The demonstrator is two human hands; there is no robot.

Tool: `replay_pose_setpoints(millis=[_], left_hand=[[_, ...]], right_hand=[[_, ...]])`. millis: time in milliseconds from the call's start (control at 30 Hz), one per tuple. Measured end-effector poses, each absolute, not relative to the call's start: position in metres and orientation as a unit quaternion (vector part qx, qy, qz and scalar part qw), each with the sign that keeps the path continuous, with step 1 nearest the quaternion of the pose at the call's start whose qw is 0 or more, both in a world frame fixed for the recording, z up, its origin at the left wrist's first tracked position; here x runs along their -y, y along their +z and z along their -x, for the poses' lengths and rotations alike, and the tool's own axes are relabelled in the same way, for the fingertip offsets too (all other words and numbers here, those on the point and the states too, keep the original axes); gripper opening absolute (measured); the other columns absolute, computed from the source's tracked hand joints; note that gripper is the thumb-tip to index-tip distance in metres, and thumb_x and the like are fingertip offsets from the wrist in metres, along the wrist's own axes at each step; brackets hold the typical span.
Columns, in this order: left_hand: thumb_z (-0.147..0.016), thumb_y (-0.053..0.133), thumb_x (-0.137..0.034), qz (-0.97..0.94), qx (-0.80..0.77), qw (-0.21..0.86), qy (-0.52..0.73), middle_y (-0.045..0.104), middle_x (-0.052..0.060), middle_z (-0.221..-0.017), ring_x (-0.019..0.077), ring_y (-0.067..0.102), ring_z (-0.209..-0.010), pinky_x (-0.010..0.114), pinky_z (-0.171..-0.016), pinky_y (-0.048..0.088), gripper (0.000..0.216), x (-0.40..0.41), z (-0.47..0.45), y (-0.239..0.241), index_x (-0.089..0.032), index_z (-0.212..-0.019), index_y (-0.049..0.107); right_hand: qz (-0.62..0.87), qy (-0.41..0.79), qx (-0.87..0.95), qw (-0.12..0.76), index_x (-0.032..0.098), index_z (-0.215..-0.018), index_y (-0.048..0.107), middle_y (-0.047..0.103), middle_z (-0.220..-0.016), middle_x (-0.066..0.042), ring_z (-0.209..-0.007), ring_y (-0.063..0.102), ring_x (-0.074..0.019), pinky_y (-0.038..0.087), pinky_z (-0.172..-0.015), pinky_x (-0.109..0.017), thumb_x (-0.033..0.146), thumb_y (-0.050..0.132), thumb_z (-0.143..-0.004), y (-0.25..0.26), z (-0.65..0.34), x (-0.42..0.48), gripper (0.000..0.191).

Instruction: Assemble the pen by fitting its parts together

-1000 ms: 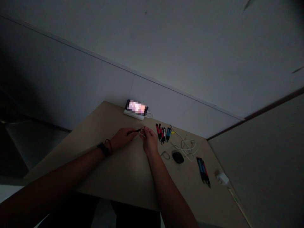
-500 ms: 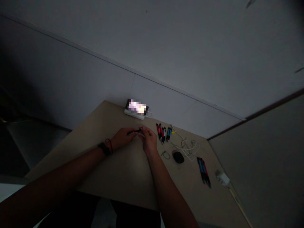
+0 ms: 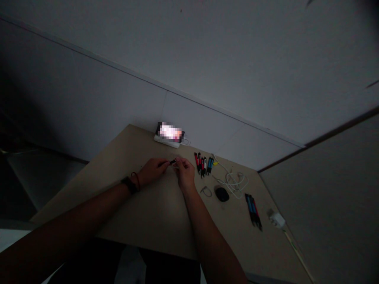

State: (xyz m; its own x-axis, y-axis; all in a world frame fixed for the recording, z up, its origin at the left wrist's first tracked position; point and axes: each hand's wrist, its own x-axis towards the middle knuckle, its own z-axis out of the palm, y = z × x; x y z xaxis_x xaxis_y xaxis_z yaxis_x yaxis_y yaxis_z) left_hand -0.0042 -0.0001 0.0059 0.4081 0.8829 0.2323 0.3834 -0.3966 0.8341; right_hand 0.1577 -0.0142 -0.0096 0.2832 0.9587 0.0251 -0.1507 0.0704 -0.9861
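Observation:
Over the table, a slim black pen (image 3: 172,162) spans the gap between my two hands. My left hand (image 3: 152,170) has its fingers closed round one end of it, with that end partly hidden. The fingertips of my right hand (image 3: 186,172) pinch the other end, and the dim light blurs the detail there. Just right of my right hand lie red and black pens (image 3: 197,162), with blue and black pens (image 3: 210,165) beside them.
A lit phone (image 3: 170,132) leans on a white block (image 3: 166,142) against the wall. Right of my hands are a small cable loop (image 3: 206,191), a black mouse (image 3: 222,194) and a tangled white cable (image 3: 233,183). More pens (image 3: 253,211) and a white plug (image 3: 277,219) lie near the right edge.
My hands stay in nearly the same place, still holding the pen. Slightly more of the black pen shows between them, and the view has shifted a little.

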Motion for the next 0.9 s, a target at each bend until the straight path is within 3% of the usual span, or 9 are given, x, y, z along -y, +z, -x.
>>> replay_pose_setpoints(millis=[200,433,567,667,900], left_hand=[[-0.091,0.048,-0.041,-0.760,-0.406,0.363,0.354,0.067,0.001,-0.068,0.0165,0.060,-0.064,0.026,-0.063,0.044,0.034,0.0004,0.0042,0.0053,-0.017,-0.082,0.071],[-0.090,0.056,-0.040,-0.754,-0.410,0.359,0.368,0.077,0.005,-0.096,0.0185,0.067,-0.080,0.027,-0.073,0.049,0.034,-0.0012,0.0036,-0.0007,-0.019,-0.107,0.076],[-0.089,0.057,-0.042,-0.750,-0.420,0.354,0.369,0.078,0.005,-0.094,0.0185,0.067,-0.079,0.027,-0.072,0.049,0.035,-0.0017,0.0042,-0.0016,-0.019,-0.110,0.076],[-0.091,0.054,-0.040,-0.753,-0.413,0.363,0.361,0.077,0.003,-0.084,0.0169,0.066,-0.073,0.026,-0.068,0.047,0.034,-0.0009,0.0048,0.0010,-0.019,-0.105,0.076],[-0.095,0.045,-0.041,-0.768,-0.403,0.352,0.352,0.072,0.003,-0.073,0.0168,0.064,-0.069,0.026,-0.069,0.045,0.044,0.0019,0.0051,0.0060,-0.016,-0.071,0.072]], right_hand=[[0.515,0.426,0.417,0.616,0.020,-0.074,0.063,0.062,-0.061,0.003,-0.057,0.055,-0.0117,0.043,-0.053,-0.023,0.050,0.077,-0.074,-0.0127,-0.1585,0.0123,0.033],[0.515,0.407,0.438,0.614,0.020,-0.071,0.058,0.058,-0.057,0.005,-0.050,0.048,-0.0101,0.037,-0.049,-0.022,0.054,0.073,-0.076,-0.0197,-0.1629,0.0091,0.038],[0.520,0.397,0.446,0.611,0.019,-0.074,0.062,0.060,-0.056,0.005,-0.050,0.049,-0.0108,0.039,-0.049,-0.023,0.054,0.073,-0.076,-0.0180,-0.1627,0.0099,0.036],[0.528,0.387,0.446,0.610,0.018,-0.079,0.067,0.064,-0.061,0.003,-0.055,0.055,-0.0123,0.044,-0.053,-0.024,0.052,0.074,-0.075,-0.0153,-0.1624,0.0107,0.035],[0.514,0.416,0.432,0.613,0.017,-0.092,0.075,0.074,-0.086,-0.004,-0.070,0.063,-0.0143,0.051,-0.058,-0.024,0.049,0.075,-0.075,-0.0114,-0.1608,0.0125,0.037]])
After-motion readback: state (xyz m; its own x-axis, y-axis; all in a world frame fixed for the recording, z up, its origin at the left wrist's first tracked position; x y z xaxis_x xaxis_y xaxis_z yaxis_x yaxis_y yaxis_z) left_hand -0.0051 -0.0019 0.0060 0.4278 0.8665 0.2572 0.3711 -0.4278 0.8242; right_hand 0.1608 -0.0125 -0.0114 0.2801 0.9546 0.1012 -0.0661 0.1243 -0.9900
